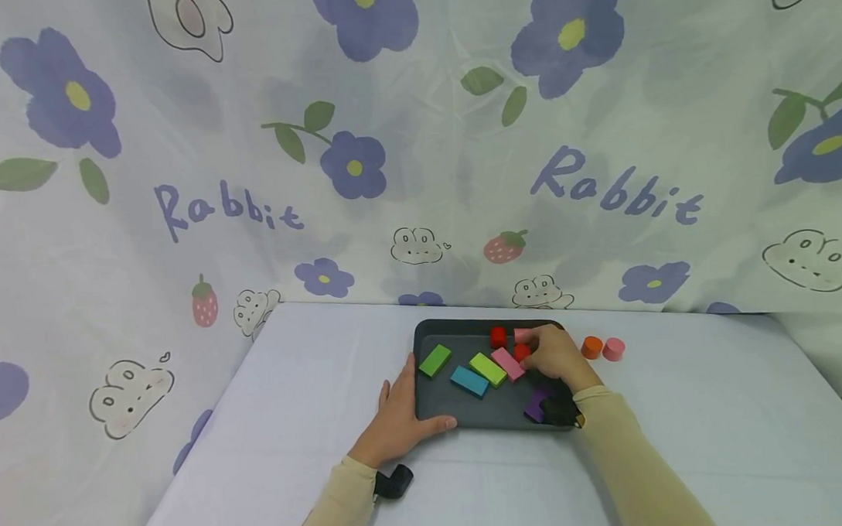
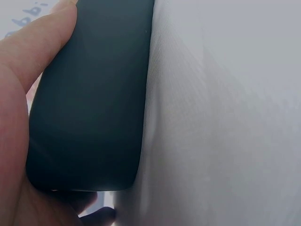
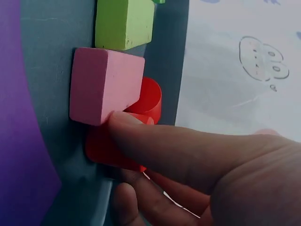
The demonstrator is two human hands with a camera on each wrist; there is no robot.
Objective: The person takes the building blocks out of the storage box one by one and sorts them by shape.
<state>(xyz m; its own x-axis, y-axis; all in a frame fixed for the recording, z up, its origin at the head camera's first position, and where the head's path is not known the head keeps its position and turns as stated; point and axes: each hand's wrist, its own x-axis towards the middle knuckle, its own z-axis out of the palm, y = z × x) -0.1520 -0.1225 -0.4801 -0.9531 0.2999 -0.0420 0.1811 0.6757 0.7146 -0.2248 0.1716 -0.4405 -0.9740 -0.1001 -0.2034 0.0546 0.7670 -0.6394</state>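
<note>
In the head view a dark grey tray [image 1: 433, 413] holds several coloured blocks. My left hand [image 1: 402, 422] rests at its front left corner, fingers along the left side and thumb against the front wall. Over the right part of the tray, my right hand [image 1: 558, 357] pinches a red block [image 3: 106, 151] between thumb and fingers. This red block sits right beside a pink block [image 3: 106, 87]. Behind the pink block stands a red cylinder [image 3: 149, 101]. Another pink piece [image 1: 522, 335] shows near the right fingertips, partly hidden by the hand.
A lime block [image 1: 488, 370], a blue block [image 1: 470, 382] and a green block [image 1: 435, 361] lie in the tray. A purple block [image 1: 536, 407] is partly covered by the right wrist's camera. Orange [image 1: 592, 347] and pink [image 1: 613, 349] cylinders stand right of the tray on the white table [image 1: 704, 408].
</note>
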